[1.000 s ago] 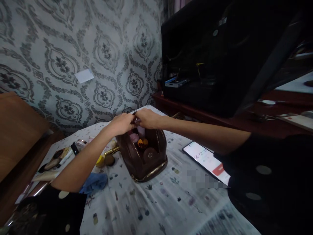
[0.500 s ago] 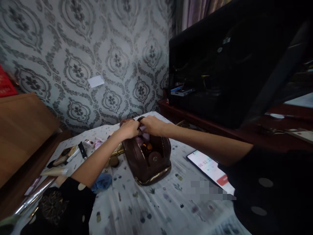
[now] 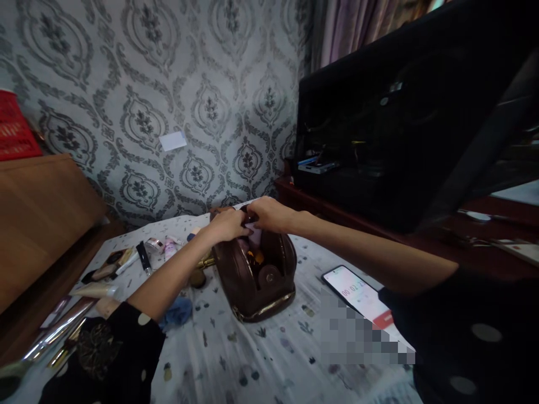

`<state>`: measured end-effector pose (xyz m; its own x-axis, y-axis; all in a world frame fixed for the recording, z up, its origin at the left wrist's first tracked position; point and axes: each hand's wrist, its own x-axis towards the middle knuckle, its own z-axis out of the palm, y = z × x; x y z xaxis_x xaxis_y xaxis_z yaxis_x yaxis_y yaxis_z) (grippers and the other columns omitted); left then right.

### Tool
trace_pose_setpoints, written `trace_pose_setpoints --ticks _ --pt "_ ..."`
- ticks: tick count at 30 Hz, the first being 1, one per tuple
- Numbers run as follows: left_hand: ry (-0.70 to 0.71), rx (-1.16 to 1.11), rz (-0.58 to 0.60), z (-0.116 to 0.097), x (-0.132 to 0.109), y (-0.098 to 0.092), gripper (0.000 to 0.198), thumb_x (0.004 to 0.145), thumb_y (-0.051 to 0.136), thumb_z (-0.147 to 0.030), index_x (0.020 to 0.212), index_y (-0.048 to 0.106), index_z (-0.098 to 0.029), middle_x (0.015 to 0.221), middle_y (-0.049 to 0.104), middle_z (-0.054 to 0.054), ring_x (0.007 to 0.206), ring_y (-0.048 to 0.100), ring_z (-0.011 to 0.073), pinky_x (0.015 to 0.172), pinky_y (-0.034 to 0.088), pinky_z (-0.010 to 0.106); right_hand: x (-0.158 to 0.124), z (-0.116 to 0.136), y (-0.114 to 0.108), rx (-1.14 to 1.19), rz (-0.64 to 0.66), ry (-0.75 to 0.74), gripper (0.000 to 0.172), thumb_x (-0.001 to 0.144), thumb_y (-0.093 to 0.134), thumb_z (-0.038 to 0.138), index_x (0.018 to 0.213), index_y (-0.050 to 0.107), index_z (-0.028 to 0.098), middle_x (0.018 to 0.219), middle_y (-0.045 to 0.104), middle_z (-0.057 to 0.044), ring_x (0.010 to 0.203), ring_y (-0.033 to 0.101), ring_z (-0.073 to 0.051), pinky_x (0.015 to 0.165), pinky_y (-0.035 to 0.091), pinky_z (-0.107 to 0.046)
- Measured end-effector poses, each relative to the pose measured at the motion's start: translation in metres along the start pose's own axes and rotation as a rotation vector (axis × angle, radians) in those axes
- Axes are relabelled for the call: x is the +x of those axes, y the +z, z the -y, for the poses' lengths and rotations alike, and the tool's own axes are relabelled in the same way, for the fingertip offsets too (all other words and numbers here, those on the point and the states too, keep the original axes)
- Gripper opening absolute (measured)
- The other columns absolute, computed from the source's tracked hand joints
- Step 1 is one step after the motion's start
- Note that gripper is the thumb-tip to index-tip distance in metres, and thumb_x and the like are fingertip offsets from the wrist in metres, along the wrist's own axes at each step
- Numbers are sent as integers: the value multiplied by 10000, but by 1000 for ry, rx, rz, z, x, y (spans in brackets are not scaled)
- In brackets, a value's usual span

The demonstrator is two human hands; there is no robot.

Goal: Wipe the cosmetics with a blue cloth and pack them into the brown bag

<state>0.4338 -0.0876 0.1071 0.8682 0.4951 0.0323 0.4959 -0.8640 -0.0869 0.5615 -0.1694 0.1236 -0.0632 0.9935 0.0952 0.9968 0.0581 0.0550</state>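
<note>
A brown leather cosmetic bag (image 3: 256,283) with a gold zip stands in the middle of a paper-covered table (image 3: 269,359). Its top is partly open and small pink and orange items show inside. My left hand (image 3: 227,224) and my right hand (image 3: 269,214) meet at the bag's far top edge. Both have their fingers pinched closed on the opening of the bag, around something pale that I cannot make out.
Several makeup tubes, a black tube (image 3: 144,258) and brushes (image 3: 54,331) lie at the left. A blue cloth (image 3: 177,311) sits by my left forearm. A phone (image 3: 357,294) showing a timer lies right of the bag. A dark cabinet (image 3: 400,123) stands behind.
Both hands stay pinched at the top of the bag, which looks more closed than before. The view has tilted upward, so everything sits a little lower and to the right.
</note>
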Motion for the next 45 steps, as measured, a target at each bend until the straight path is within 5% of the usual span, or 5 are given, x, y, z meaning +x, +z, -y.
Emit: trace_pose_setpoints --ticks 21,45 --pt "-36 -111 -18 5 29 7 240 854 587 -237 1033 720 -150 1120 740 141 1002 690 274 842 521 334 -1 1 7 -9 -34 57 264 902 490 66 1063 699 68 1058 708 -200 1055 667 -284 795 469 -293" --pt "53 -158 -29 0 13 4 287 806 646 -286 1064 711 -180 1082 749 94 1049 681 274 860 514 314 -21 5 1 95 -126 79 215 871 547 108 988 727 93 1023 720 -147 957 660 -220 750 441 -249"
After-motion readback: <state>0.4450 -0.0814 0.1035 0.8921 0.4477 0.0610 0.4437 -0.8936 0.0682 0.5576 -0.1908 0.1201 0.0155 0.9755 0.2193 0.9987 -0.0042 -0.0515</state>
